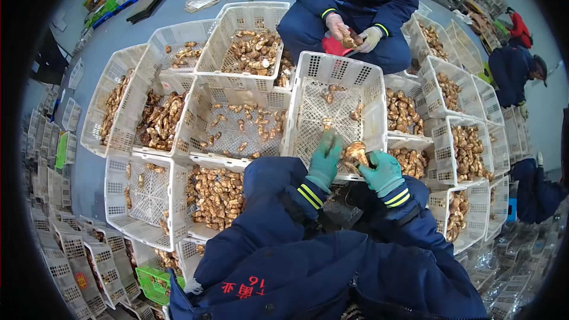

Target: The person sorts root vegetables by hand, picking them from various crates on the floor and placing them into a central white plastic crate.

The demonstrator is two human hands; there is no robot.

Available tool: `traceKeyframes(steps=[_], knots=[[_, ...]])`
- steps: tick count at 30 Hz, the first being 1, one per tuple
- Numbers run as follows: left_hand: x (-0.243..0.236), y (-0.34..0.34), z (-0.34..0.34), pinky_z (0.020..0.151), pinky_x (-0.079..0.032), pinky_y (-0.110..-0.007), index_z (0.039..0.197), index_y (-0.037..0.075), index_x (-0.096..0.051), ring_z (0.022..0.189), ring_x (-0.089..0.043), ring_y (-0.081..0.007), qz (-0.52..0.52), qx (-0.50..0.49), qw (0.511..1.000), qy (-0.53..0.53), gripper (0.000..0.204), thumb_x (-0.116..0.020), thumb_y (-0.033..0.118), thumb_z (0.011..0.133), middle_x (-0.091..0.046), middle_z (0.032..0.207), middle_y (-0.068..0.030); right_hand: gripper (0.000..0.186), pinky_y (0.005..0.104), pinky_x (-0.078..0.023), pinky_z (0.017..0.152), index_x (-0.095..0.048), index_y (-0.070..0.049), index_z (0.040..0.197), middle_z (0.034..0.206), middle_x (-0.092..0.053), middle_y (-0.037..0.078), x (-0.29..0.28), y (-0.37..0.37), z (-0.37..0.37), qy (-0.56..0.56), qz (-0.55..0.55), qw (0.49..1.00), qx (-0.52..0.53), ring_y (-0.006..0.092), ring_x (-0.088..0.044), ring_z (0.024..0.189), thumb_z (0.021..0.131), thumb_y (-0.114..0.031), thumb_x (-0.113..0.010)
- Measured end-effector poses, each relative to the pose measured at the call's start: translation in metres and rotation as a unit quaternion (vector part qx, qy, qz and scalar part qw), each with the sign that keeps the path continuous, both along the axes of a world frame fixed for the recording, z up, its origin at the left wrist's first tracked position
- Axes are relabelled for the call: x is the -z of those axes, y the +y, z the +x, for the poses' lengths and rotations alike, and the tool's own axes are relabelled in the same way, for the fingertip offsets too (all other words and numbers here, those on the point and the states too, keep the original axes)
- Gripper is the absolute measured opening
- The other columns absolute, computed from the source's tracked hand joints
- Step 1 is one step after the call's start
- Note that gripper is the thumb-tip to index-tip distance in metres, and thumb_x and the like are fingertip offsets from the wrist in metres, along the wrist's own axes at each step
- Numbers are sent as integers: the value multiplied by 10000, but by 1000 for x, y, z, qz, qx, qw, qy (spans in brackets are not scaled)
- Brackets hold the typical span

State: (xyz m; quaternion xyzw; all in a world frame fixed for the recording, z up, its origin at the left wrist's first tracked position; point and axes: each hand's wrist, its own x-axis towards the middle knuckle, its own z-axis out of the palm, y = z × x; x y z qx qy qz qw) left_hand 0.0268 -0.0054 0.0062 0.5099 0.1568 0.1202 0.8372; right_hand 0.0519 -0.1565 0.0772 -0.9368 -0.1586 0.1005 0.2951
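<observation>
My right hand [382, 172], in a green glove, is closed round a large brown-and-cream mushroom [356, 153] above the near end of a white plastic crate [373, 92]. To its left, my left hand [324, 163], also green-gloved, has its fingers stretched toward the crate, slightly blurred; I see nothing held in it. Just past its fingertips lies a small mushroom [327, 122] on the crate's mesh floor. A few more mushrooms [330, 93] lie farther in.
White crates with mushrooms surround me, among them a sparsely filled one [237, 92] and a heaped one [214, 198] on the left. Across from me a co-worker [358, 0] sits holding a mushroom in gloved hands. Other people [515, 74] are at the far right.
</observation>
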Motion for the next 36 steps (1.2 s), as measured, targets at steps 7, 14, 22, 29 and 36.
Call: traceKeyframes(steps=[7, 14, 22, 29, 36], knots=[[-23, 0, -17, 736, -459, -258, 1015, -8, -583, 769, -582, -129, -63, 121, 990, 26, 243, -502, 189, 898, -604, 898, -77, 470, 400, -457, 744, -630, -56, 837, 799, -630, 177, 34, -5, 67, 178, -268, 942, -98, 332, -597, 800, 755, -504, -514], [-40, 5, -18, 580, -439, -240, 865, 25, -632, 580, -553, -119, 68, 303, 944, 107, 380, -487, 376, 886, -618, 682, -71, 452, 392, -455, 707, -612, -18, 855, 704, -618, 161, 50, 16, 119, 122, -262, 942, -171, 315, -600, 713, 788, -458, -530], [-27, -5, -23, 778, -450, -395, 918, 109, -640, 866, -591, -312, 470, 537, 698, 65, 484, -423, 534, 839, -633, 868, -136, 377, 351, -466, 593, -599, -34, 807, 636, -599, 116, 21, 49, 115, 140, -227, 952, -151, 252, -594, 592, 770, -410, -588], [-7, 4, -18, 749, -448, -326, 1007, 61, -568, 851, -596, -217, 330, 275, 898, 96, 283, -528, 297, 858, -618, 861, -116, 327, 308, -399, 520, -488, -25, 688, 574, -443, 70, -11, 63, 76, 27, 88, 984, -154, 148, -423, 514, 765, -295, -656], [-24, 12, -20, 823, -427, -253, 1168, 13, -498, 949, -532, -120, -41, 139, 988, -62, 402, -622, 80, 792, -569, 1047, -19, 223, 252, -320, 495, -483, -49, 677, 605, -373, -29, -13, 59, 47, 7, 126, 991, -54, 55, -345, 574, 754, -146, -668]])
